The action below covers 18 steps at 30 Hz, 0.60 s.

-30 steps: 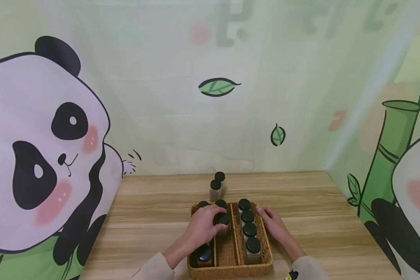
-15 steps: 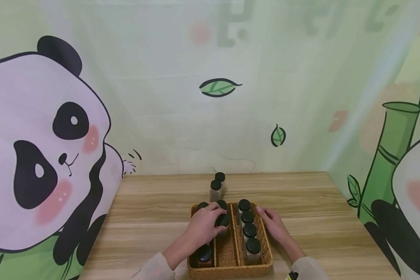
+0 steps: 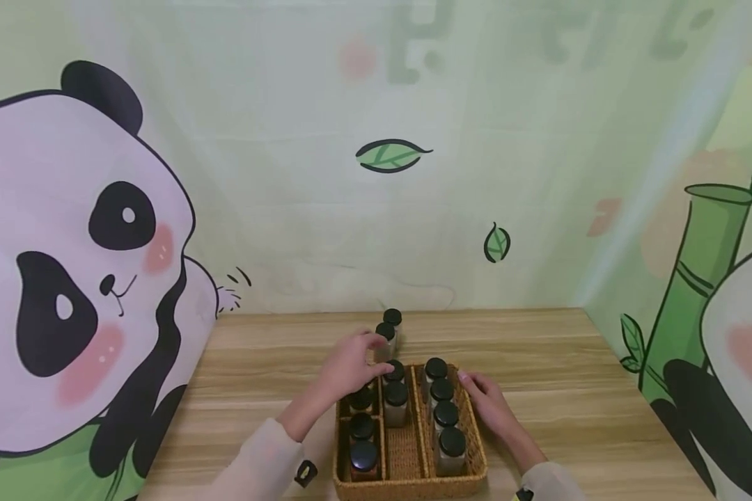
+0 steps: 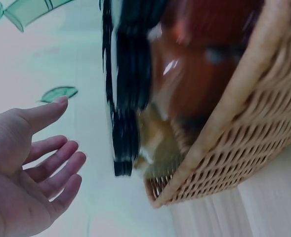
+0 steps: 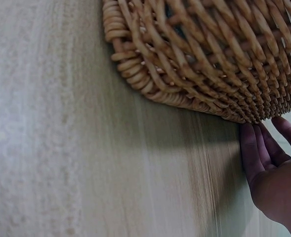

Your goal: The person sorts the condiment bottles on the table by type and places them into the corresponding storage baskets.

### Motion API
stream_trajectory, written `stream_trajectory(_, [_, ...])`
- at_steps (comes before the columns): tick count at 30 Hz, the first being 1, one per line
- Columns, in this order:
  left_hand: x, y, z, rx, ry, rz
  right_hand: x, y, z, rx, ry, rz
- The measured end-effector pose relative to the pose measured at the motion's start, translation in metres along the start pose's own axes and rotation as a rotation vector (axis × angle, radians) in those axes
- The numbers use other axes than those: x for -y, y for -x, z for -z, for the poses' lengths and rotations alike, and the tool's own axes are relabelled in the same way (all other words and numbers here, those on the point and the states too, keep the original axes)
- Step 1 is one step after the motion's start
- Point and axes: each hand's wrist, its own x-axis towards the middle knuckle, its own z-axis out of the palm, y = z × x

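A wicker basket [image 3: 410,487] with dividers holds several black-lidded jars. My left hand [image 3: 351,365] is over its back left corner, thumb and fingers spread apart, beside the two jars [image 3: 385,341] that stand behind the basket. In the left wrist view, that hand [image 4: 31,170] holds nothing, its fingers loosely bent. My right hand [image 3: 491,403] touches the basket's right side near the back; in the right wrist view its fairly straight fingers [image 5: 251,150] rest against the wicker low down. In the middle section, a jar [image 3: 396,403] stands in front of another jar [image 3: 393,371].
A column of jars [image 3: 446,415] fills the basket's right section. Jars with reddish-brown contents [image 4: 185,79] stand along the left side. The wooden table [image 3: 276,376] ends at a printed panda backdrop [image 3: 301,209].
My left hand has let go of the jar in the middle section and moved back and left, toward the jars behind the basket. My right hand stays at the basket's side.
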Motion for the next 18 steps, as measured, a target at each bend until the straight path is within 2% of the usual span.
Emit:
stream_trajectory(3, [0.009, -0.013, 0.005, -0.004, 0.023, 0.006, -0.001, -0.002, 0.0, -0.008, -0.002, -0.001])
stream_trajectory(8, [0.028, -0.027, 0.005, -0.038, 0.103, 0.036, -0.003, -0.003, -0.002, -0.012, 0.024, 0.01])
stream_trajectory(12, [0.04, -0.036, -0.002, -0.041, 0.139, 0.03, -0.003, -0.002, -0.002, -0.01, 0.019, 0.005])
stream_trajectory(18, [0.05, -0.05, -0.015, -0.033, 0.122, 0.014, -0.006, -0.002, -0.001, -0.014, 0.013, -0.001])
